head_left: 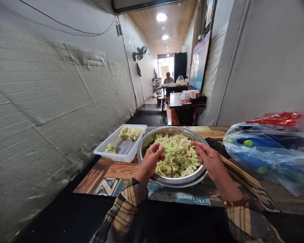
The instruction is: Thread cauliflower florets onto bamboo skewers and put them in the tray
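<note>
Cauliflower florets [176, 157], pale and green-stemmed, fill a wide steel bowl [172, 181] on the table in front of me. My left hand [152, 158] is over the bowl's left side, thumb and fingers pinched together; what lies between them blends into the florets behind. Over the right side, my right hand [208, 158] pinches what looks like a thin wooden skewer, of which only a short end shows. To the left of the bowl, a white plastic tray [121, 157] contains skewered florets [130, 133], their sticks lying on the tray's bottom.
A bundle of bamboo skewers [243, 173] lies right of the bowl, beside a clear plastic bag [266, 152] with blue and green contents. The wood-patterned table [111, 170] borders a white brick wall [53, 101]. Farther back are another table [176, 98] and a seated person [168, 79].
</note>
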A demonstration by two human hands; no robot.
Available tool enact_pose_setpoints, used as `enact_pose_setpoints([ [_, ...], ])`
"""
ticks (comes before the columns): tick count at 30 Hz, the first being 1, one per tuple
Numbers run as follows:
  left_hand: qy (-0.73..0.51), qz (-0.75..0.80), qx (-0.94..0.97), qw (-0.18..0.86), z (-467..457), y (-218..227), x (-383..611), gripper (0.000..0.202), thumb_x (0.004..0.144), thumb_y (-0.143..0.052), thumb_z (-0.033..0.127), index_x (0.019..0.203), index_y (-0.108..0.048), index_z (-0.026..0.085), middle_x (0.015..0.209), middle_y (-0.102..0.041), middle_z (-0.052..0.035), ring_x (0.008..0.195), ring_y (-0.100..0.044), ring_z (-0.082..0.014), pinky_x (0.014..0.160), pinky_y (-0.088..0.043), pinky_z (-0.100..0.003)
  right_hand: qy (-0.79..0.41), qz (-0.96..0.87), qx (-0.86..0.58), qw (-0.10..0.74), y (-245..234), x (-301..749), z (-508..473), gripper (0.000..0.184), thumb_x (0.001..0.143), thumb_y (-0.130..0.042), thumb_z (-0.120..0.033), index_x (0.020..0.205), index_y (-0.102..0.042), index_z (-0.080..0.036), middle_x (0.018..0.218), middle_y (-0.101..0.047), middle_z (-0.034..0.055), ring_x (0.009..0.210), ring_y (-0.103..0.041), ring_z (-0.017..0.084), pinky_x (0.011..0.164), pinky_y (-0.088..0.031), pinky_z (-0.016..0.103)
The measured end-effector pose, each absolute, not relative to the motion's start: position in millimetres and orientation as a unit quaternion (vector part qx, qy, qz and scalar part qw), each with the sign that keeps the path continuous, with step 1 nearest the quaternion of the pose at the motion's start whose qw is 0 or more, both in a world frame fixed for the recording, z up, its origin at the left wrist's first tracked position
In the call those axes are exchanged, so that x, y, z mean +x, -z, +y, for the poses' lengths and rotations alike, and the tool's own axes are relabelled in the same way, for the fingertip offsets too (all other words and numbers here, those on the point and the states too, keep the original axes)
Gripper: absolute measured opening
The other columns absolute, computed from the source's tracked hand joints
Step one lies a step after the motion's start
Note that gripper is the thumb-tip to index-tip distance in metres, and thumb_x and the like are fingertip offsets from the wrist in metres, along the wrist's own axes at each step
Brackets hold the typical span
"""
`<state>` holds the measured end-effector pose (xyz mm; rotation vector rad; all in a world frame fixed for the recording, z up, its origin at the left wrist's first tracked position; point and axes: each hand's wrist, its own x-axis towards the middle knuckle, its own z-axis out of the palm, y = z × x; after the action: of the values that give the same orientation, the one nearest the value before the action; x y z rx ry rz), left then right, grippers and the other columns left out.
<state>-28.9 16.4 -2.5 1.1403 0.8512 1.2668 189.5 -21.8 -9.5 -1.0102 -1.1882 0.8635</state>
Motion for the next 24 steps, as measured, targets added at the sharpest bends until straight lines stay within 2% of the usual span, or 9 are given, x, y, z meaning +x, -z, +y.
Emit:
enact_pose_setpoints([
  [2, -0.541, 0.35, 0.476, 0.598, 15.5, 0.6, -29.7, 0.04, 0.068, -0.075, 0.039, 0.098, -0.06, 0.016, 0.086, -0.055, 0.0005, 0.059, -0.048, -0.0048, 0.055, -0.041, -0.02, -0.465, -0.475, -0.402, 0.63, -2.5, 172.7, -37.9, 0.038, 0.082, -0.062, -0.046, 0.108, -0.066, -0.019, 0.064, -0.046, -0.0052, 0.044, -0.035, 0.005, 0.037, -0.024, 0.017],
  [4, -0.534, 0.337, 0.476, 0.612, 14.5, -0.5, -30.7, 0.035, 0.069, -0.074, 0.038, 0.094, -0.062, 0.016, 0.086, -0.055, -0.0003, 0.062, -0.05, -0.0057, 0.057, -0.042, -0.02, -0.519, -0.455, -0.378, 0.617, -9.5, 156.2, -50.2, 0.034, 0.08, -0.065, -0.045, 0.105, -0.064, -0.021, 0.067, -0.048, -0.005, 0.046, -0.039, 0.005, 0.036, -0.027, 0.016],
  [8, -0.534, 0.331, 0.48, 0.613, 14.2, 0.7, -32.4, 0.028, 0.069, -0.074, 0.036, 0.08, -0.06, 0.015, 0.077, -0.054, 0.0008, 0.062, -0.052, -0.0076, 0.056, -0.042, -0.02, -0.552, -0.473, -0.379, 0.573, -2.8, 137.5, -53.1, 0.028, 0.081, -0.064, -0.046, 0.094, -0.062, -0.021, 0.07, -0.055, -0.0031, 0.056, -0.054, 0.011, 0.045, -0.045, 0.02],
  [11, -0.55, 0.326, 0.48, 0.6, 15.9, 2.3, -33.3, 0.025, 0.069, -0.074, 0.033, 0.08, -0.061, 0.015, 0.079, -0.057, 0.0005, 0.063, -0.052, -0.0075, 0.054, -0.04, -0.019, -0.474, -0.553, -0.42, 0.541, 10.1, 135.8, -44.1, 0.026, 0.085, -0.059, -0.043, 0.093, -0.066, -0.02, 0.08, -0.062, 0.0025, 0.071, -0.06, 0.016, 0.057, -0.051, 0.026],
  [14, -0.557, 0.323, 0.47, 0.603, 17.0, 2.7, -34.1, 0.024, 0.07, -0.074, 0.033, 0.078, -0.06, 0.015, 0.076, -0.058, 0.0003, 0.064, -0.054, -0.0083, 0.053, -0.038, -0.019, -0.319, -0.658, -0.449, 0.513, 17.4, 136.1, -37.0, 0.022, 0.089, -0.054, -0.037, 0.09, -0.07, -0.021, 0.089, -0.067, 0.0057, 0.082, -0.062, 0.019, 0.069, -0.052, 0.031],
  [16, -0.554, 0.317, 0.453, 0.622, 16.8, 2.2, -34.6, 0.025, 0.07, -0.075, 0.033, 0.077, -0.06, 0.015, 0.076, -0.059, -0.0002, 0.067, -0.057, -0.0098, 0.053, -0.039, -0.019, -0.261, -0.695, -0.449, 0.498, 18.6, 135.1, -35.4, 0.023, 0.09, -0.051, -0.032, 0.094, -0.071, -0.021, 0.092, -0.069, 0.0062, 0.086, -0.063, 0.02, 0.075, -0.051, 0.033],
  [20, -0.547, 0.295, 0.419, 0.662, 15.1, -0.5, -35.7, 0.027, 0.069, -0.076, 0.03, 0.087, -0.061, 0.016, 0.084, -0.059, -0.0003, 0.069, -0.058, -0.0095, 0.057, -0.045, -0.02, -0.23, -0.701, -0.45, 0.503, 19.6, 131.7, -36.7, 0.029, 0.091, -0.05, -0.028, 0.113, -0.067, -0.022, 0.103, -0.071, 0.0069, 0.088, -0.066, 0.02, 0.079, -0.052, 0.034],
  [24, -0.537, 0.298, 0.406, 0.677, 13.9, -3.8, -36.2, 0.039, 0.07, -0.076, 0.028, 0.104, -0.06, 0.019, 0.086, -0.058, 0.0007, 0.068, -0.058, -0.009, 0.058, -0.049, -0.021, -0.251, -0.679, -0.454, 0.519, 19.4, 126.3, -38.9, 0.032, 0.093, -0.049, -0.03, 0.121, -0.064, -0.023, 0.106, -0.071, 0.0064, 0.086, -0.067, 0.02, 0.076, -0.055, 0.034],
])
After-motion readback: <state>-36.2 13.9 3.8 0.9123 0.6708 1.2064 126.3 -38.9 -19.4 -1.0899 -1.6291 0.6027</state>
